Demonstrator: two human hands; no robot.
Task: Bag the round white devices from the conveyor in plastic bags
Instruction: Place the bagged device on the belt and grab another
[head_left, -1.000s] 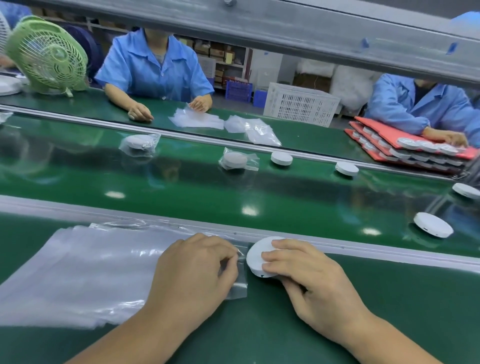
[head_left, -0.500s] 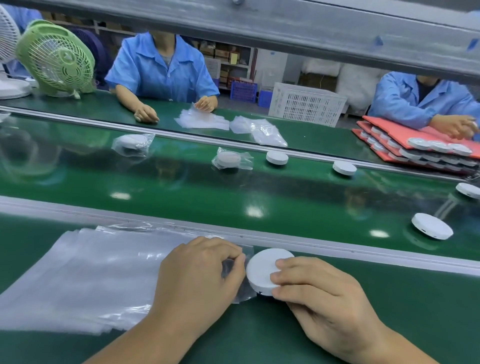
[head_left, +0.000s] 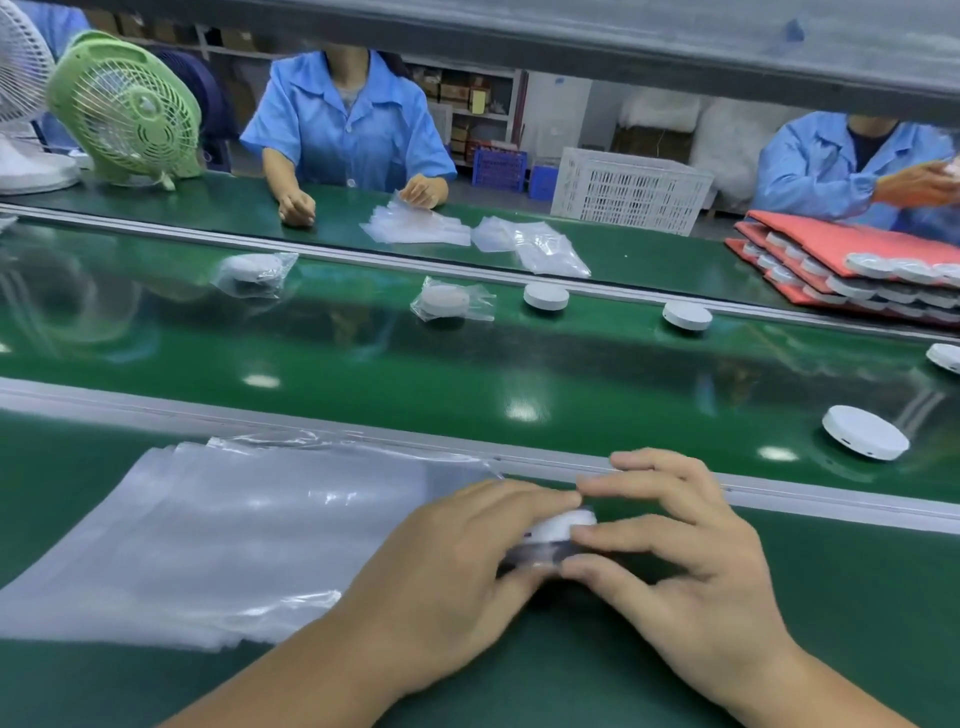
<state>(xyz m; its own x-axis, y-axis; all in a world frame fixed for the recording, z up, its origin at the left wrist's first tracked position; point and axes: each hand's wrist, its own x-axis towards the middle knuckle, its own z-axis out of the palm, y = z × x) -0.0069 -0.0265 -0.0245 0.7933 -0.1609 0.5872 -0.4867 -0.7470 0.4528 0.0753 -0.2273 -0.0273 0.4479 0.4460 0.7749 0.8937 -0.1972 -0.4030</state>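
A round white device (head_left: 563, 525) sits on the near green bench between my two hands, mostly hidden by fingers. My left hand (head_left: 447, 571) grips the mouth of a clear plastic bag (head_left: 535, 555) at the right end of the bag stack (head_left: 223, 530). My right hand (head_left: 680, 561) pinches the device with thumb and fingertips and has it partly inside the bag. Bare devices lie on the conveyor belt at right (head_left: 865, 432), far right (head_left: 945, 357) and farther back (head_left: 687, 315), (head_left: 546, 296). Two bagged devices (head_left: 452, 304), (head_left: 254, 270) ride the belt at left.
A metal rail (head_left: 156, 410) separates my bench from the belt. Across it, two people in blue coats work; loose bags (head_left: 415, 228) lie before one, red trays of devices (head_left: 852, 265) before the other. A green fan (head_left: 124, 109) and a white crate (head_left: 631, 189) stand behind.
My right hand has pushed the device leftward into the bag mouth held by my left hand. The items on the belt have drifted left.
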